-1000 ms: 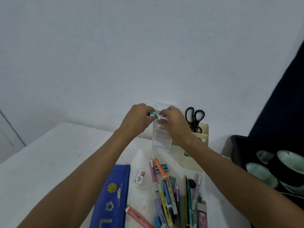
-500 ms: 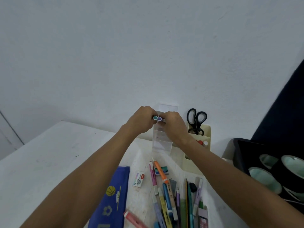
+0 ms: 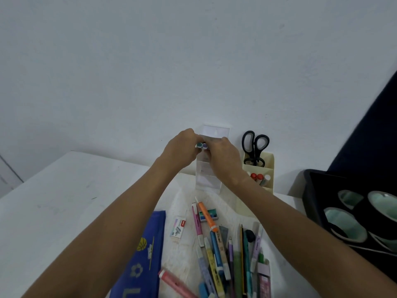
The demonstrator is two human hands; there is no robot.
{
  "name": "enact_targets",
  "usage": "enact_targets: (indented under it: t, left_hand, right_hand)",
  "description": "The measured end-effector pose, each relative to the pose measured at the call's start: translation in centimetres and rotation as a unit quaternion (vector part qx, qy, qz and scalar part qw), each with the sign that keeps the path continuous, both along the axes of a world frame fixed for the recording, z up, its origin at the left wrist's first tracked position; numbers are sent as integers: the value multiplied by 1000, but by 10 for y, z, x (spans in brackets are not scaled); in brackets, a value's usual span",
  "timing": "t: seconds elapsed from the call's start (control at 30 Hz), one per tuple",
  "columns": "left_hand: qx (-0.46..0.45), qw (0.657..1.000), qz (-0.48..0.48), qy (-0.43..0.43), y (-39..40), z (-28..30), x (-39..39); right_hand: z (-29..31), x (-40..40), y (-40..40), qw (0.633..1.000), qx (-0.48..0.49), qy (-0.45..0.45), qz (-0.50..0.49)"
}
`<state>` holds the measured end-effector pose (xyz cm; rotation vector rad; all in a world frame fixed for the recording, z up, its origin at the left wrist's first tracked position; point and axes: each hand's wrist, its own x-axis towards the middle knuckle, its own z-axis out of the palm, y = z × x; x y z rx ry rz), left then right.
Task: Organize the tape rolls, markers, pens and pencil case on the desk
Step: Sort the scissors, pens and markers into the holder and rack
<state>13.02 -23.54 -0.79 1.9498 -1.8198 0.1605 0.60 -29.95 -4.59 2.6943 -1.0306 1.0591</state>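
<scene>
My left hand (image 3: 179, 148) grips a teal-capped marker (image 3: 199, 145) and my right hand (image 3: 223, 155) grips a purple-capped marker (image 3: 205, 145). The two caps touch side by side at the top of a clear plastic holder (image 3: 207, 183) by the wall. A blue pencil case (image 3: 142, 252) lies at the front left. Several pens and markers (image 3: 217, 250) lie loose on the desk in front, among them an orange marker (image 3: 206, 214) and a pink one (image 3: 177, 284). Black tape rolls (image 3: 345, 224) sit in a black tray (image 3: 305, 190) at the right.
A cream organizer (image 3: 269, 166) next to the clear holder carries black scissors (image 3: 255, 147) and red-capped items (image 3: 256, 176). Two small erasers (image 3: 178, 227) and a staple box (image 3: 209, 214) lie among the pens. The white desk (image 3: 64, 201) stretches leftward.
Both hands have drawn together, so the teal and purple caps now touch, and they have sunk a little lower into the top of the clear holder.
</scene>
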Motion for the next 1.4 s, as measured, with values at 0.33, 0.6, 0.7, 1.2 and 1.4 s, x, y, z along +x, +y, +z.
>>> enact_targets:
  t: [0.33, 0.6, 0.7, 1.2, 1.4]
  left_hand:
    - [-5, 998, 4, 54, 30, -13, -14]
    - [169, 971, 114, 128, 84, -86, -22]
    - [217, 958, 109, 155, 86, -106, -29]
    - [296, 925, 114, 208, 60, -117, -27]
    - [214, 923, 115, 298, 67, -97, -20]
  right_hand:
    - [1, -14, 14, 998, 38, 10, 40]
    - [-45, -49, 76, 951, 278, 138, 10]
    - [-65, -53, 79, 928, 344, 140, -22]
    - [-74, -33, 56, 888, 444, 119, -1]
    - [-56, -51, 62, 892, 451, 37, 19]
